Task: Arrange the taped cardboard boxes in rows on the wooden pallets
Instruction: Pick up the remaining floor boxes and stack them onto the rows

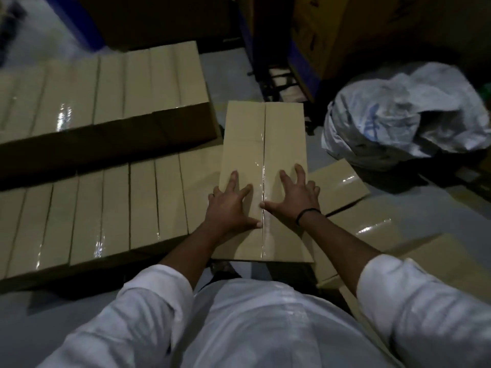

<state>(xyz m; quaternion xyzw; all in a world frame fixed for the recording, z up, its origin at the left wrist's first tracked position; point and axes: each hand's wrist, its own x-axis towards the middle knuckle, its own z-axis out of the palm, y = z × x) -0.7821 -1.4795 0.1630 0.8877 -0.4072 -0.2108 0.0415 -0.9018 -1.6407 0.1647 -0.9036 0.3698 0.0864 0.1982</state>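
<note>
Both L hand (229, 208) & R hand (293, 193) flat on 1 taped box (263, 134).

Looks like a dim warehouse or stockroom: rows of identical tan taped cardboard boxes (106, 83) packed side by side, tall brown cartons (159, 17) stacked behind, bare grey floor (220, 65), crumpled white plastic sack (398, 112) lying nearby.

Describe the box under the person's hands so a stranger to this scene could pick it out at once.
Follow the near row of taped boxes on the left to its right end, towards the white plastic sack. The box there lies broad face up, tape seam down its middle, jutting past the row. It alone has the left hand and right hand pressed on it; its neighbours sit packed, untouched.
</note>
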